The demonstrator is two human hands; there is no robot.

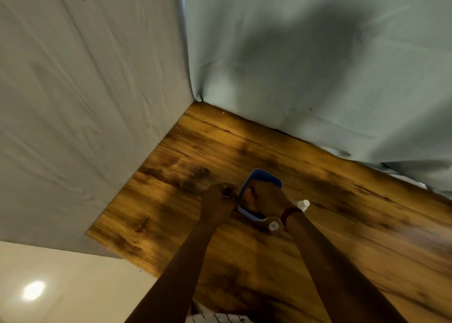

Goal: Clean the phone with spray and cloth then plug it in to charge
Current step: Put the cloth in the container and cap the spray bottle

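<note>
The phone (265, 176), in a blue case, is at the middle of the wooden table (342, 225), screen facing me. My right hand (271, 198) lies over its right side and grips it; a dark red band circles that wrist. My left hand (220, 198) sits at the phone's left edge with the fingers pinched together. Whatever they hold is too small to make out. Two white bottle caps show beside my right wrist, one (304, 204) to its right and one (273, 225) just in front. No cloth or cable is visible.
Pale cloth (318, 66) hangs along the table's back edge and more of it (85, 102) along the left edge, meeting in the far corner. A glossy floor (61, 286) lies past the near left edge. Something white and patterned (215, 317) shows at the bottom.
</note>
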